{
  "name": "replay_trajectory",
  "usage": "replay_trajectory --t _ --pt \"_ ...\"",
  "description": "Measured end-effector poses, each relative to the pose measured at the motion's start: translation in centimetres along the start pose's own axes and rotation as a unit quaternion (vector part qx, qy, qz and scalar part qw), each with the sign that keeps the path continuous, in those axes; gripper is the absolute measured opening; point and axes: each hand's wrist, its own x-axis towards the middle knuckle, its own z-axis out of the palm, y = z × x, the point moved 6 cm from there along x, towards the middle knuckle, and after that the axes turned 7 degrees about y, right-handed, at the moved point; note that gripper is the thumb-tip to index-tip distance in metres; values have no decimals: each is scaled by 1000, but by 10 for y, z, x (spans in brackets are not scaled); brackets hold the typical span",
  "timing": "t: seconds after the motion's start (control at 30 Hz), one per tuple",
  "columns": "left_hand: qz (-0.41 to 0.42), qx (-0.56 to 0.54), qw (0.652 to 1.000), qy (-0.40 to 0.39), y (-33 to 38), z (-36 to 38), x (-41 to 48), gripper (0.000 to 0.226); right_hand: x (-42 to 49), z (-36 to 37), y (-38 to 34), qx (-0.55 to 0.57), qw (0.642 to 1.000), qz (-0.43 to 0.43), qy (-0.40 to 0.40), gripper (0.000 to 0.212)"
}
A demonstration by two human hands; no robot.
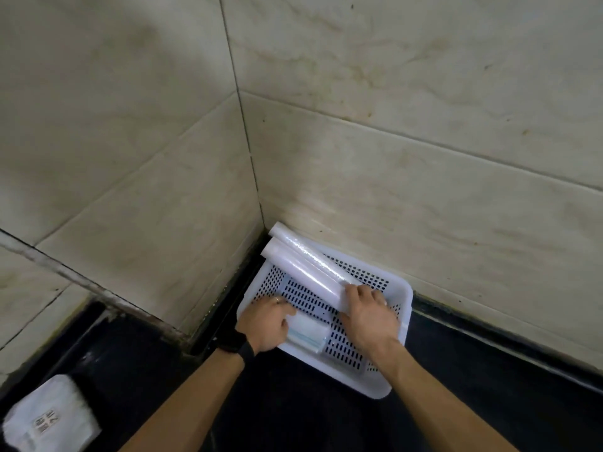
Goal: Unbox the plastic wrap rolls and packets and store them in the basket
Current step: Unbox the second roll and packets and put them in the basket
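Note:
A white perforated plastic basket [396, 326] sits on the black counter in the tiled corner. Two white plastic wrap rolls [306, 265] lie side by side, slanting from the basket's middle up over its far left corner. My right hand [370, 316] grips the near end of the rolls inside the basket. My left hand [269, 322], with a ring and a black wristband, presses on a flat folded packet [310, 334] of clear plastic lying at the basket's near left side.
Tiled walls meet in a corner right behind the basket. The black counter [293, 402] spreads toward me. A white wrapped bundle with a printed label [49, 415] lies at the lower left edge of the counter.

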Motion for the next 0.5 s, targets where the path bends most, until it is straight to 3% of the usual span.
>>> replay_trajectory --t 0.13,0.27,0.33,0.4,0.47,0.5 --pt "-22 -10 1000 -8 1 2 6 38 10 -2 -4 -18 999 -24 -18 62" --pt "-26 -32 999 1 6 -7 17 35 -2 -20 12 99 995 -13 -24 64" --pt "-64 -97 993 26 12 -17 29 36 -11 -36 25 182 983 9 -2 64" --pt "-154 -268 950 40 18 -21 43 43 -19 -57 37 251 966 34 44 64" --pt "-260 -454 852 27 24 -14 59 52 -24 -73 46 290 952 52 85 64" --pt "-300 -514 803 27 25 -7 68 67 -25 -79 48 301 947 55 96 64"
